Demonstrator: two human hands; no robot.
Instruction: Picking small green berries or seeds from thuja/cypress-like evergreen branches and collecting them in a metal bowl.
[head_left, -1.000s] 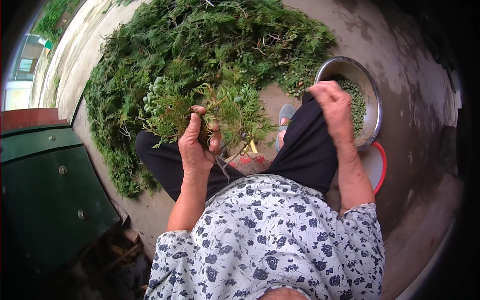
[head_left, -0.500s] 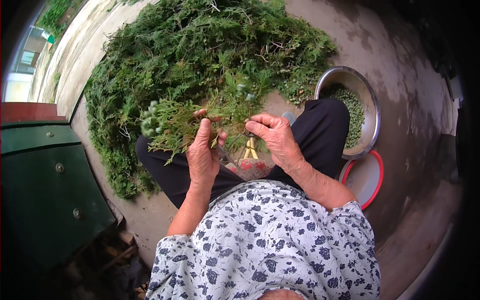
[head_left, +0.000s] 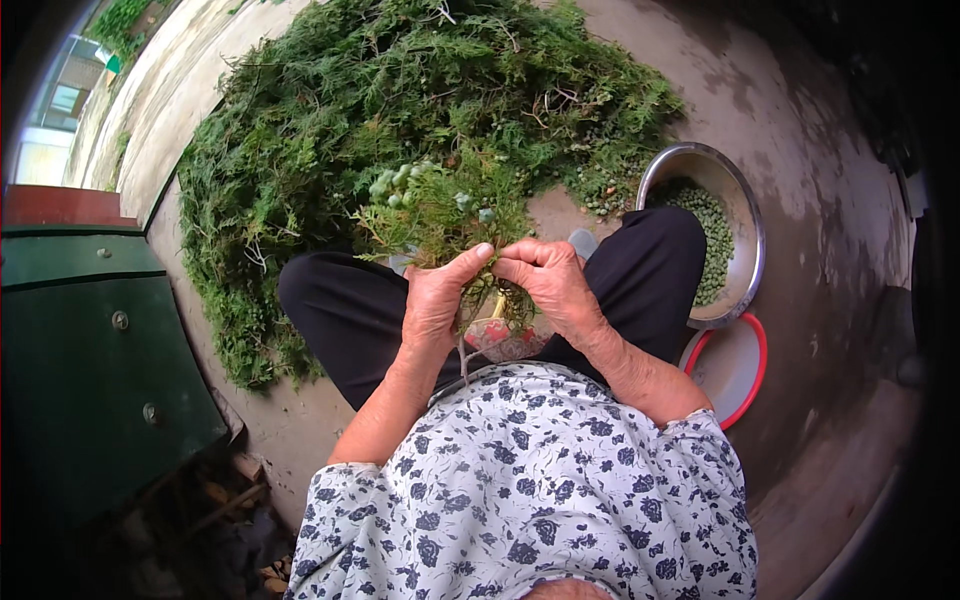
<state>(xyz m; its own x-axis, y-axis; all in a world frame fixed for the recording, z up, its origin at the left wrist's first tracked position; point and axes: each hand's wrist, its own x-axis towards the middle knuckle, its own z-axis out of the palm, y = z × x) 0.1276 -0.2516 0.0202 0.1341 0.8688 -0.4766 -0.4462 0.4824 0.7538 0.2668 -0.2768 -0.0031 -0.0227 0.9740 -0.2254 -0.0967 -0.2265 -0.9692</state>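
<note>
My left hand is closed around the stem of a leafy evergreen sprig, held upright over my lap. Pale green cones cluster at its top, and a bare twig end sticks out below the hand. My right hand is closed too, its thumb and forefinger pinching the sprig right beside my left thumb. The two hands nearly touch. Foliage hides exactly what lies between the right fingertips. To the right of my knee stands a metal basin partly filled with small green cones.
A large heap of cut evergreen branches spreads in front and to the left. Beside the metal basin sits a white basin with a red rim. A dark green metal box stands at left. A patterned cushion shows between my legs.
My left hand has moved right with the sprig and met my right hand. The sprig now points upward, its cones shifted right and up. The right hand has barely moved.
</note>
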